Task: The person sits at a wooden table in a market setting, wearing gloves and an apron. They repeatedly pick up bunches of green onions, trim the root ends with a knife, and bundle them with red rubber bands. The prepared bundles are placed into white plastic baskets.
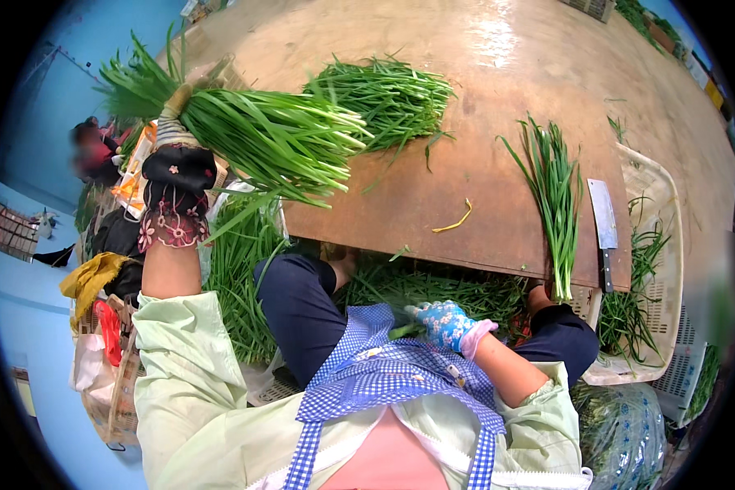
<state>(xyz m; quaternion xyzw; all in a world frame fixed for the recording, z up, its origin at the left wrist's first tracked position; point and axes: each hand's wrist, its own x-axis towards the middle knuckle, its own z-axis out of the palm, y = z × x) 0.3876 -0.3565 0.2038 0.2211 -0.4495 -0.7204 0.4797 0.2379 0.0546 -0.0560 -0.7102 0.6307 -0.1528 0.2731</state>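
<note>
My left hand (174, 122), in a striped work glove with a dark cuff, is closed around a thick bunch of garlic chives (278, 135). It holds the bunch raised at the table's left side, leaf tips to the left and pale cut ends to the right. Behind those ends, a pile of chives (392, 98) lies on the brown table (433, 192). My right hand (447, 324), in a blue floral glove, is low over my lap with its fingers curled. A little blurred green shows at its fingertips; what it grips is unclear.
A smaller chive bunch (554, 200) lies on the table's right side, beside a cleaver (603, 220). A yellow strip (456, 217) lies mid-table. To the right stands a white plastic basket (670, 245) with loose leaves. More chives (249, 253) stand left of my knee.
</note>
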